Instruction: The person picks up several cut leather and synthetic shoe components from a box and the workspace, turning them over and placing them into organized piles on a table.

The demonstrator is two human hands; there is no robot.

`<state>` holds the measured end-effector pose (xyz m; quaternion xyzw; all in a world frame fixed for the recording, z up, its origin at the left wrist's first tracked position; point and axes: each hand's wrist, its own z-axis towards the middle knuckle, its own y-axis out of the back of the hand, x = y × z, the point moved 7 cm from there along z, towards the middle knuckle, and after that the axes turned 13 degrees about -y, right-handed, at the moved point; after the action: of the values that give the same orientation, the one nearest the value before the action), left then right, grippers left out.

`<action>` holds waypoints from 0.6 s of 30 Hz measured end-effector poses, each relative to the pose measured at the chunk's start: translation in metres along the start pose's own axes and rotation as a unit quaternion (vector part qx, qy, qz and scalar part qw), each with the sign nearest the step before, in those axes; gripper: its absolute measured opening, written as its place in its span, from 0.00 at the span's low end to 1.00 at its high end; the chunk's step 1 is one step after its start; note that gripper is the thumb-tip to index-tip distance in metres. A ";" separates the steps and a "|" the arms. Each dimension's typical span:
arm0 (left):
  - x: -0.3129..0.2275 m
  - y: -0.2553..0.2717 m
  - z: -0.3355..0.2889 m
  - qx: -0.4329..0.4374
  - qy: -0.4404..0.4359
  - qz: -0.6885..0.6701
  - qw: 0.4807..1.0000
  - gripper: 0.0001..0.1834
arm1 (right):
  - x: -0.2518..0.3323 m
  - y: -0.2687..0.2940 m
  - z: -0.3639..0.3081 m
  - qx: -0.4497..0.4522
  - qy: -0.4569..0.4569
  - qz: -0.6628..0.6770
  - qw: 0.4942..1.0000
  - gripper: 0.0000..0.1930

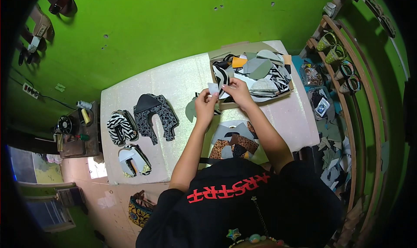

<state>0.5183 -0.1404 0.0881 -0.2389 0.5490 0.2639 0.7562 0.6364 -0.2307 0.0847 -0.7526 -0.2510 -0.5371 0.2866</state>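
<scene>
My left hand [206,103] is closed, its thumb and fingers pinching a small pale grey cut piece [213,89] above the table. Beside it, my right hand [237,93] is closed in a pinch on a black-and-white zebra-striped piece [221,76] at the near left edge of the box. That cardboard box [271,96] is heaped with cut scraps in grey, green, orange and zebra print. A grey-green piece [190,110] lies just left of my left hand. Between my forearms is a pile of brown-patterned and grey cut pieces [243,143].
Stacks of U-shaped cut pieces lie at the table's left: black patterned [167,117], zebra-striped [117,128] and white-topped [134,157]. A wooden rack [343,52] with sandals stands at the right, above scraps. A small side table [74,150] with thread spools is at the far left.
</scene>
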 end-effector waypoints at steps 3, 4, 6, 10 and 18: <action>-0.002 0.011 -0.007 -0.046 0.056 -0.030 0.997 0.09 | -0.004 0.006 -0.005 -0.031 -0.025 0.033 0.999 0.05; -0.001 0.018 -0.009 -0.054 0.051 -0.028 0.997 0.08 | -0.003 0.006 -0.008 -0.043 -0.034 0.047 0.997 0.05; 0.013 0.037 -0.013 -0.068 0.053 0.002 0.996 0.09 | 0.001 0.007 -0.011 -0.046 -0.028 0.043 0.998 0.04; 0.047 0.082 -0.028 -0.093 0.083 0.074 0.989 0.11 | 0.000 0.004 -0.016 -0.039 -0.041 0.008 0.998 0.05; 0.070 0.120 -0.052 -0.125 0.129 0.102 0.978 0.16 | -0.031 -0.045 -0.030 0.096 -0.120 -0.075 0.985 0.16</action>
<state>0.4201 -0.0752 -0.0018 -0.3068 0.6256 0.3732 0.6125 0.5765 -0.2222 0.0697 -0.7596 -0.3896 -0.4361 0.2846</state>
